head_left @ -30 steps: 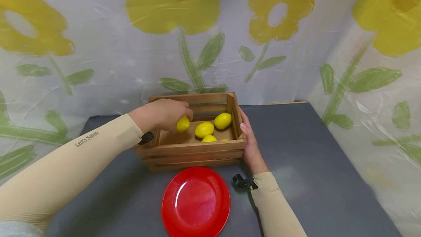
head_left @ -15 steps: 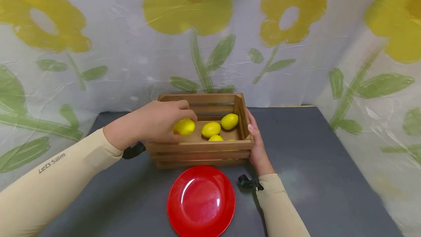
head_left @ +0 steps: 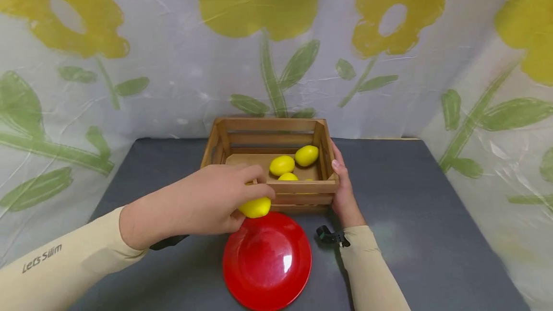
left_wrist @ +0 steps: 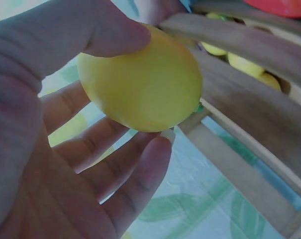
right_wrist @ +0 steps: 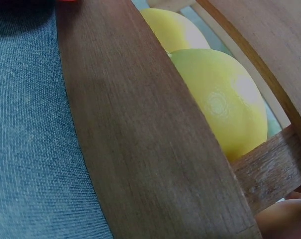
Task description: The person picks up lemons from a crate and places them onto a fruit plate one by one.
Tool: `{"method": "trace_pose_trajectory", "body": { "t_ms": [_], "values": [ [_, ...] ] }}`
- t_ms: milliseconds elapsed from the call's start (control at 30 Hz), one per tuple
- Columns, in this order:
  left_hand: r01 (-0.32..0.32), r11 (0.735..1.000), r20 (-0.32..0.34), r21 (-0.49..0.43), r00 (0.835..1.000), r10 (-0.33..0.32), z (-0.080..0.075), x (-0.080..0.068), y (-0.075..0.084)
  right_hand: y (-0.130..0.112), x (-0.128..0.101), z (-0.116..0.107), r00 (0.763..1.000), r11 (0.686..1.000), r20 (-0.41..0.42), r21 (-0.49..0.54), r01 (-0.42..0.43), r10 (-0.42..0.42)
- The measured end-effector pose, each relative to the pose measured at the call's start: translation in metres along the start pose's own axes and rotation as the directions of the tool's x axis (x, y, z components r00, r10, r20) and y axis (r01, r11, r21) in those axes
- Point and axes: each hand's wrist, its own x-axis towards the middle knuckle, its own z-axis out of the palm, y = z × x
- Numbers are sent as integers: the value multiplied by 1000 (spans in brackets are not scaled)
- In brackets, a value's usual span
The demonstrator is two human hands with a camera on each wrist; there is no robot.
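Between the thumb and fingers of my left hand (head_left: 211, 200) is a yellow lemon (head_left: 256, 207), held in front of the crate and over the far rim of a red plate (head_left: 268, 263). The left wrist view shows the thumb pressed on the lemon (left_wrist: 145, 84) and the fingers curled beneath it. My right hand (head_left: 343, 188) grips the right end of the slatted wooden crate (head_left: 276, 125). Several lemons (head_left: 282, 165) lie in the crate's right half, partly hidden by the front slats. In the right wrist view, a lemon (right_wrist: 220, 104) shows between the slats.
The crate and plate stand on a dark grey table (head_left: 406, 215), the plate just in front of the crate. Behind the table hangs a pale sheet (head_left: 181, 61) with painted yellow flowers. A black wrist strap (head_left: 330, 236) is on the right wrist.
My left hand has lifted the lemon out of the crate and brought it toward me, above the plate's far edge. My right hand keeps its hold on the crate.
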Motion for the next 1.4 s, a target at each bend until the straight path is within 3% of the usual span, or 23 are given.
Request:
{"method": "trace_pose_trajectory", "body": {
  "t_ms": [200, 567, 733, 1033, 1400],
  "values": [
    [-15, 1000, 63, -23, 998, 17, 16, -5, 13, -2, -1, -2, 1000, 1000, -4, -19, -11, 11],
    [-4, 1000, 87, 17, 996, 3, 82, -7, 15, -1, 0, 2, 1000, 1000, -1, -17, -17, 17],
    [-19, 998, 97, 62, 995, 13, 103, -5, 15, 0, -2, 1, 1000, 999, 3, -38, -24, 25],
    [0, 995, 160, 101, 987, -17, 118, 1, 16, 2, -2, 1, 1000, 999, 1, -32, -6, 6],
    [-9, 988, 148, 151, 989, -14, 122, 4, 15, 2, 0, 0, 1000, 999, 0, -36, -2, 2]
  ]
}}
